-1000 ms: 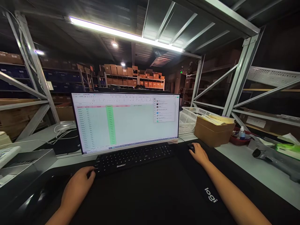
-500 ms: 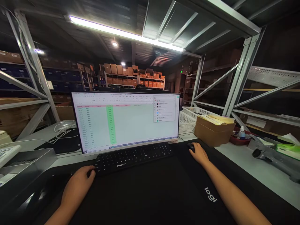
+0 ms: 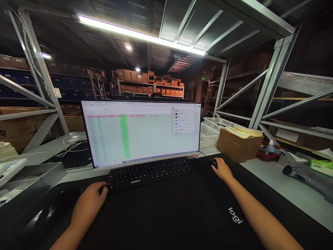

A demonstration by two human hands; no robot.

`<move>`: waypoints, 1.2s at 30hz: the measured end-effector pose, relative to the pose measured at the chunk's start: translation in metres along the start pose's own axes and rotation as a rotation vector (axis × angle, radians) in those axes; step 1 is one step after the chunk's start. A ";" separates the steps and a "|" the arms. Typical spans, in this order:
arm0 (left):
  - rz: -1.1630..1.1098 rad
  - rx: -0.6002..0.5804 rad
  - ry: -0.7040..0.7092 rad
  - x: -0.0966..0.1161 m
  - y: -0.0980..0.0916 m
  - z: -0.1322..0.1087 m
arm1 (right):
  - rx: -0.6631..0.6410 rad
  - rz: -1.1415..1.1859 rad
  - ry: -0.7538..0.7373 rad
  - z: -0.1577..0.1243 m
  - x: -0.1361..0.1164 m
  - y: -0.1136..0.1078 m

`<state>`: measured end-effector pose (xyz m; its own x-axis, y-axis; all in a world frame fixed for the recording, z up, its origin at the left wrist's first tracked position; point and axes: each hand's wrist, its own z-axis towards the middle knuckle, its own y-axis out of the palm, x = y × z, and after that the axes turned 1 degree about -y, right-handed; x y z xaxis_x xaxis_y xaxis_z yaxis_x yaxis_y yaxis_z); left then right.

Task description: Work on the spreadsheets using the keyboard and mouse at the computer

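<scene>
My right hand (image 3: 222, 169) rests over a black computer mouse (image 3: 213, 161), fingers curved round it, on a large black desk mat (image 3: 166, 211) with white lettering. At the left end of the black keyboard (image 3: 151, 173) lies my left hand (image 3: 91, 199), thumb apart from the fingers and fingertips at the keys. It holds nothing that I can see. Behind the keyboard stands a monitor (image 3: 148, 139) showing a spreadsheet with a pink header row, a green column and a small list window at the upper right.
A cardboard box (image 3: 234, 146) of papers stands right of the monitor, by white plastic baskets (image 3: 208, 135). Further right are a spray bottle (image 3: 271, 147) and a grey handheld scanner (image 3: 301, 177). A metal tray (image 3: 49, 177) and white cables (image 3: 69, 146) lie left. Metal shelf posts flank the desk.
The camera view has shifted slightly, moving the scene a little to the right. Both hands keep their places at the keyboard and on the mouse.
</scene>
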<state>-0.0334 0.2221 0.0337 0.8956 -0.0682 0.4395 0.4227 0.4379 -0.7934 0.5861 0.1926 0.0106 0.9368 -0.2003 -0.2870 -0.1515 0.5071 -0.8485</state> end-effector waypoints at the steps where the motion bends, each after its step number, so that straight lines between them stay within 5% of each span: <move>1: -0.008 0.005 0.001 0.001 0.000 0.000 | 0.000 -0.001 0.001 0.000 0.000 -0.001; 36: 0.011 -0.003 0.002 0.003 0.001 -0.002 | -0.026 -0.032 0.019 -0.003 -0.006 -0.008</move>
<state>-0.0299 0.2208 0.0338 0.9006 -0.0652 0.4297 0.4131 0.4359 -0.7996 0.5805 0.1873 0.0172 0.9351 -0.2321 -0.2677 -0.1298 0.4786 -0.8684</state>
